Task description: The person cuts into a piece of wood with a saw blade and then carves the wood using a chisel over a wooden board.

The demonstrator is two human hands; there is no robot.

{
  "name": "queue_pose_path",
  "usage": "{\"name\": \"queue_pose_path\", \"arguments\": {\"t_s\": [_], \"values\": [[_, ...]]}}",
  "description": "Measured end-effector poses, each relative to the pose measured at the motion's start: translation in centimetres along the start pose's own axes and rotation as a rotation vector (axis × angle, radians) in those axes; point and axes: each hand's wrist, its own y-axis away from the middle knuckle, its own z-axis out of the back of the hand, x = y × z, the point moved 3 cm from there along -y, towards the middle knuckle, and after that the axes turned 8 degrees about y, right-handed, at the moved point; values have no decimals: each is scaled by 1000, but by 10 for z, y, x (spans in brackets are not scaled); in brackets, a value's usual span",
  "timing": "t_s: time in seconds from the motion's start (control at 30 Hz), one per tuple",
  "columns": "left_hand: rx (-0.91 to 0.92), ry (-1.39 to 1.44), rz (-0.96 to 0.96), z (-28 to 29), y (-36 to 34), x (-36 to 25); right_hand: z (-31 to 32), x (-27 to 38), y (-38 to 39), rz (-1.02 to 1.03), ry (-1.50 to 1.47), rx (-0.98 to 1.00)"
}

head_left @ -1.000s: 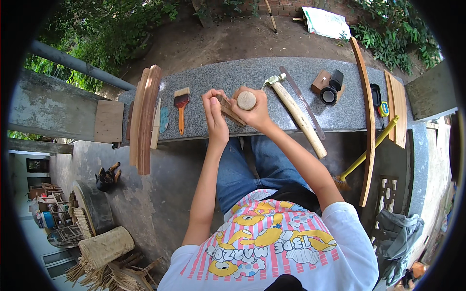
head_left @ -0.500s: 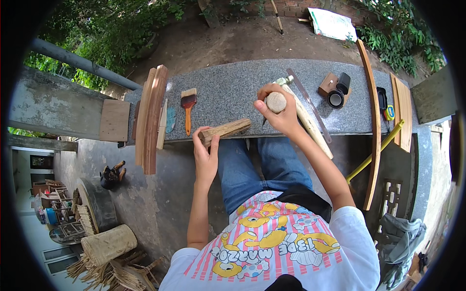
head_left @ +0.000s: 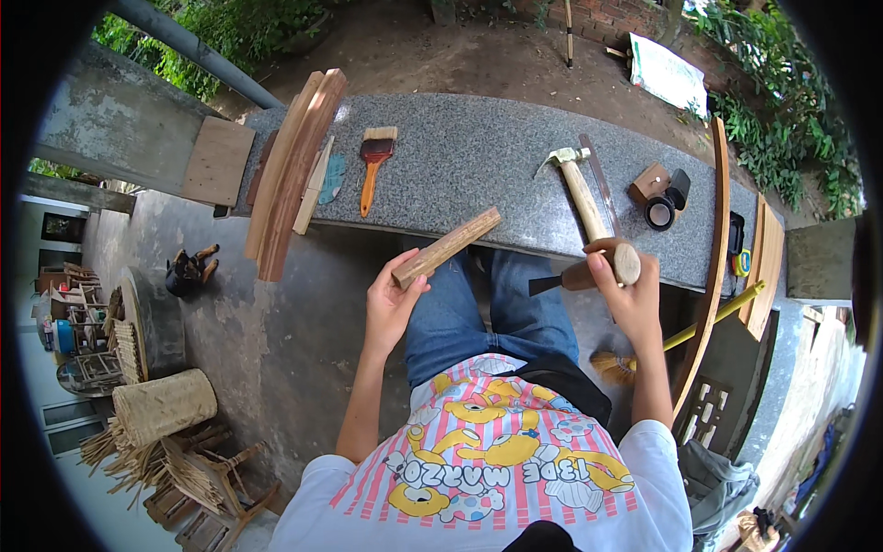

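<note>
My left hand [head_left: 394, 299] grips the lower end of a short wooden block [head_left: 449, 245], its far end slanting up to the right over the bench edge. In my right hand [head_left: 628, 290] is a chisel [head_left: 578, 276], held around its round wooden handle, the dark flat blade pointing left above my lap. The chisel and the block are apart. A claw hammer [head_left: 580, 189] with a pale wooden handle lies on the stone bench [head_left: 460, 147], just beyond my right hand. Beside the hammer lies a thin metal ruler [head_left: 600, 179].
Long wooden strips [head_left: 294, 175] overhang the bench's left end, near a paintbrush [head_left: 375, 166]. At the right are a black cylindrical container [head_left: 659, 212], a brown wooden block [head_left: 649, 181], a tape measure [head_left: 741, 263] and a long curved board [head_left: 714, 267]. A dog [head_left: 191, 269] lies on the floor.
My right hand has drawn back toward me and to the right with the chisel, uncovering the hammer. The block in my left hand has tilted up more steeply. The view has shifted.
</note>
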Motion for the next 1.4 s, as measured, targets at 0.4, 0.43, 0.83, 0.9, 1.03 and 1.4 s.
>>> {"name": "queue_pose_path", "arguments": {"t_s": [0.4, 0.43, 0.83, 0.9, 1.03, 1.4], "values": [[89, 44, 163, -25, 18, 20, -5, 2, 51, 398, 86, -33], [84, 44, 184, -26, 19, 21, -8, 3, 52, 433, 112, -27], [-11, -540, -317, -40, 21, -6, -40, 15, 68, 624, 212, 215], [-15, -542, -297, -45, 22, -4, -40, 13, 71, 611, 206, 218], [-179, -271, -114, -45, 25, -2, -41, 14, 75, 569, 230, 245], [-194, -550, -384, -52, 29, -29, -36, 27, 78, 685, 266, 141]]}}
